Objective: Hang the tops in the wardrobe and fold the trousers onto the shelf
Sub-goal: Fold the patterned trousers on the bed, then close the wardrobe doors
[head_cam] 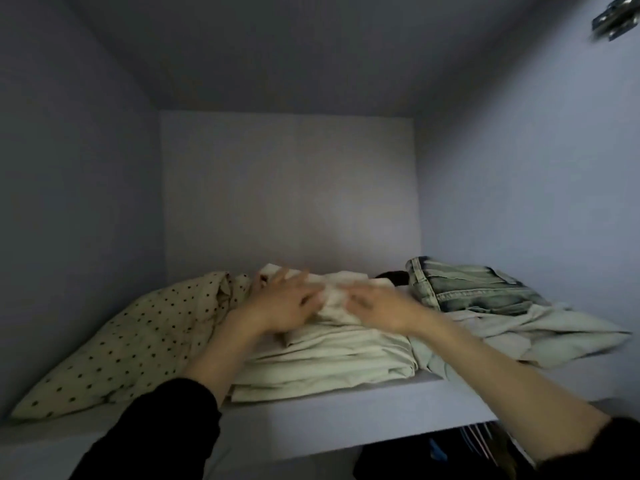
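Observation:
On the white wardrobe shelf (346, 420) lies a stack of folded cream trousers (329, 362). Both my hands rest on its top layer. My left hand (284, 303) lies flat with fingers spread towards the back. My right hand (377, 303), blurred by motion, lies beside it with fingers pointing left across the cloth. Folded washed-out jeans (474, 289) sit to the right on a pale crumpled garment (540, 334). A cream garment with black dots (131, 344) lies at the left of the shelf.
The compartment has pale walls at the left, back and right. A metal hinge (616, 15) shows at the top right. Below the shelf at the right, hangers and dark hanging clothes (478, 445) are partly visible. A small dark item (394, 275) lies behind the stack.

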